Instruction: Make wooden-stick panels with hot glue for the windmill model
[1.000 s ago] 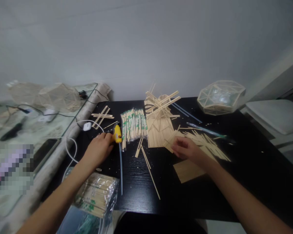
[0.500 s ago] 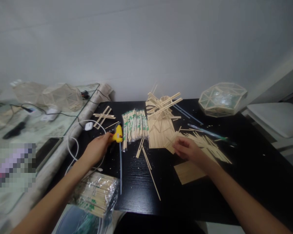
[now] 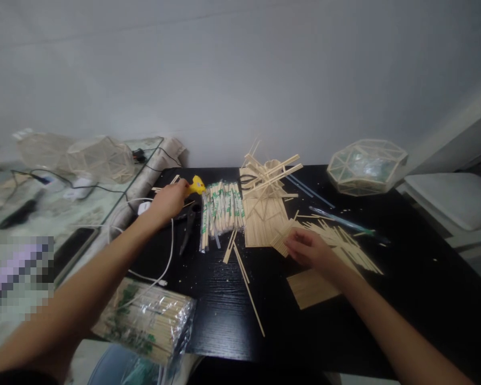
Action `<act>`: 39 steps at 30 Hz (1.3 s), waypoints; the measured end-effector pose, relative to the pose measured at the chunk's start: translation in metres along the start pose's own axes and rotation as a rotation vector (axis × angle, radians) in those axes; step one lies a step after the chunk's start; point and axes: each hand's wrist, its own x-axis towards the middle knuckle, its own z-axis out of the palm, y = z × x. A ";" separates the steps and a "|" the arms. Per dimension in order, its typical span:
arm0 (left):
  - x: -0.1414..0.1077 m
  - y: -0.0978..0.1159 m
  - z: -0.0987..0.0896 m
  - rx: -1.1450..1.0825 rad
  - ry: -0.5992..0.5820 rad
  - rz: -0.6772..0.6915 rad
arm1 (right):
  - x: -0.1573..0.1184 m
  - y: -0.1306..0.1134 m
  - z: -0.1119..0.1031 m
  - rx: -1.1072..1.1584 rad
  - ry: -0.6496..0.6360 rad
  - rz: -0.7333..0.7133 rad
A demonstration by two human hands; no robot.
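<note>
My left hand is wrapped round a yellow glue gun, held over the table's back left beside the bagged sticks. Black pliers lie below it. My right hand has its fingers pinched together next to a small slatted wooden piece; what they hold, if anything, is too small to make out. Behind that piece lies a slatted mat, with a framework of crossed sticks above it. Loose sticks and a flat wooden sheet lie by my right forearm.
A white cable curls on the left, near another bag of sticks. A faceted stick frame stands at the back right. A glass-topped surface adjoins on the left, and a white chair is at the right.
My left hand has lifted the glue gun and moved it away from me, uncovering the pliers. The glue stick trailing from the gun has moved with it. My right hand has barely moved.
</note>
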 end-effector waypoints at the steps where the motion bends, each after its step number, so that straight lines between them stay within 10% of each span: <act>1: 0.008 0.000 0.003 0.008 -0.002 0.009 | 0.000 0.000 -0.001 0.005 0.006 0.005; 13: 0.044 -0.005 0.017 0.105 -0.012 0.085 | 0.003 0.008 -0.008 0.087 0.054 0.046; 19: -0.003 0.006 0.009 0.149 0.015 0.093 | 0.000 0.002 -0.006 0.147 0.152 0.058; 25: -0.062 0.004 0.017 0.188 -0.324 0.066 | 0.002 0.004 -0.006 0.213 0.115 0.058; 31: -0.057 -0.016 0.019 0.133 -0.452 -0.004 | 0.002 0.004 -0.005 0.260 0.103 0.092; 39: -0.046 -0.019 0.023 0.109 -0.339 0.011 | 0.002 0.004 -0.005 0.294 0.103 0.112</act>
